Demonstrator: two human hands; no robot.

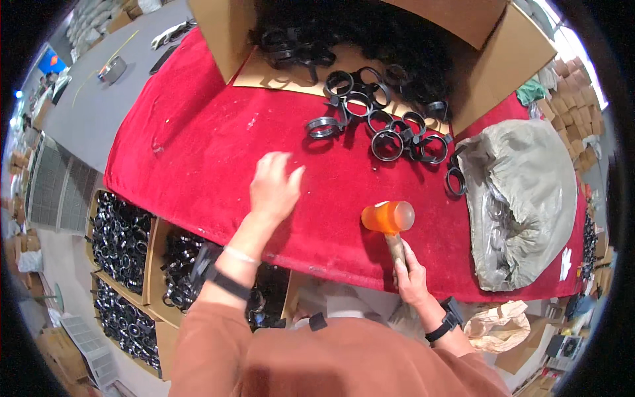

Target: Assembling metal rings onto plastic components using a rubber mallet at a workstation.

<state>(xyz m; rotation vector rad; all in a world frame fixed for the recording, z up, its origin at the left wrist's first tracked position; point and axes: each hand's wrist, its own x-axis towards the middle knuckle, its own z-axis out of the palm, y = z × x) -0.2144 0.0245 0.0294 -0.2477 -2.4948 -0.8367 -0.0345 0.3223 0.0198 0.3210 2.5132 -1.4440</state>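
Observation:
My right hand [411, 276] is wrapped round the handle of a mallet with a translucent orange head [389, 217], held over the near part of the red cloth [198, 169]. To its left, my left hand [272, 187] hovers over the cloth with thumb and fingers apart and nothing in it. Beyond both hands lie several black plastic rings [387, 144], clamp-like and jumbled. They spill out from an open cardboard box [486, 83] holding a dark heap of similar parts. One single ring [455, 181] rests apart, beside a grey-green bag.
The grey-green bag [529, 192] takes up the table's right side. Below the left edge stand cardboard boxes [151, 261] filled with black rings. A grey surface [126, 86] at far left bears a tape roll [114, 69]. Crumpled brown paper [497, 327] sits low on the right.

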